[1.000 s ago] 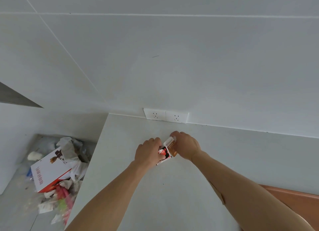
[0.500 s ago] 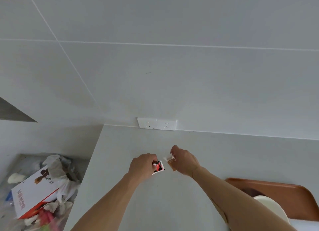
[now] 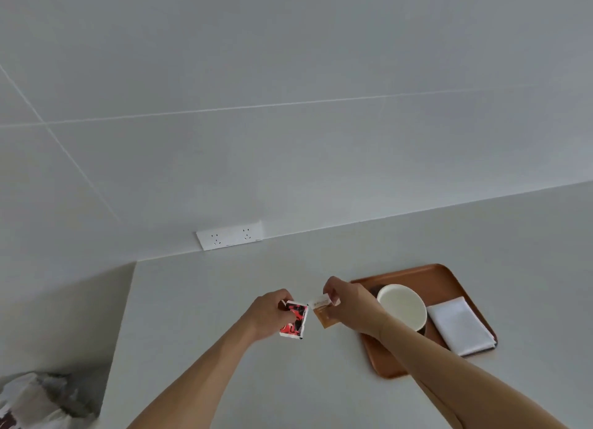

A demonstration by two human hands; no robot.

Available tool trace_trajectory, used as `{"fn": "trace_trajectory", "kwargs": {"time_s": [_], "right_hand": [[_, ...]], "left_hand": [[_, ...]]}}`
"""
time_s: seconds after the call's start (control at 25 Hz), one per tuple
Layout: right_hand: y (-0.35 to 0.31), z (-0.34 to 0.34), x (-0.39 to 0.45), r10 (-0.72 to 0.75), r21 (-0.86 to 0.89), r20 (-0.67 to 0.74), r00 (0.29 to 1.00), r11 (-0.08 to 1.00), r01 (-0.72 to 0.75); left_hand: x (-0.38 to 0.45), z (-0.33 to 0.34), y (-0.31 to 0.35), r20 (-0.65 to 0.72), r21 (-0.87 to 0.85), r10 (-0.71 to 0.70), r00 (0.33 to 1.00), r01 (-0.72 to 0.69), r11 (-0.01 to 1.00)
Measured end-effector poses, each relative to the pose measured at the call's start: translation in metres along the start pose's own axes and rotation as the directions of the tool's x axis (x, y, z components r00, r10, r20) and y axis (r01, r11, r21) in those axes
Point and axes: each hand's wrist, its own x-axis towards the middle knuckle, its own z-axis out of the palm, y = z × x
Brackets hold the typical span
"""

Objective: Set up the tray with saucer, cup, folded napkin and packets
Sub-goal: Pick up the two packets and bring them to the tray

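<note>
Packets held above counter beside tray's (image 3: 407, 369) left edge: left hand (image 3: 268, 313) pinches red packet (image 3: 293, 319), right hand (image 3: 351, 303) pinches orange packet (image 3: 324, 314).

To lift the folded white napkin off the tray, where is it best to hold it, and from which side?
Probably pinch the folded napkin at its near right corner, coming from the right. It lies flat, and that corner overhangs the tray rim, so fingers can get under. The cup crowds its left side.

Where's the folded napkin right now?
The folded napkin lies on the right side of the brown tray, just right of the white cup, in the lower right of the head view.
</note>
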Motion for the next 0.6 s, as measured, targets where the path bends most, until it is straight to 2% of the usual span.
{"fn": "trace_trajectory", "kwargs": {"time_s": [0.12, 0.36, 0.6], "right_hand": [[0.039, -0.015, -0.044, 0.084, 0.059, -0.098, 0.992, 0.995, -0.078], [0.123, -0.034, -0.121, 0.311, 0.232, -0.165, 0.936, 0.935, -0.27], [0.21, -0.06, -0.2, 0.367, 0.322, -0.213, 0.906, 0.901, -0.289]], "left_hand": [[-0.004, 0.033, 0.031, 0.071, 0.0, 0.068, 0.995, -0.069, 0.998], [-0.007, 0.109, 0.09, 0.174, 0.005, 0.183, 0.968, -0.187, 0.982], [-0.019, 0.2, 0.148, 0.238, 0.003, 0.219, 0.946, -0.226, 0.974]]}}
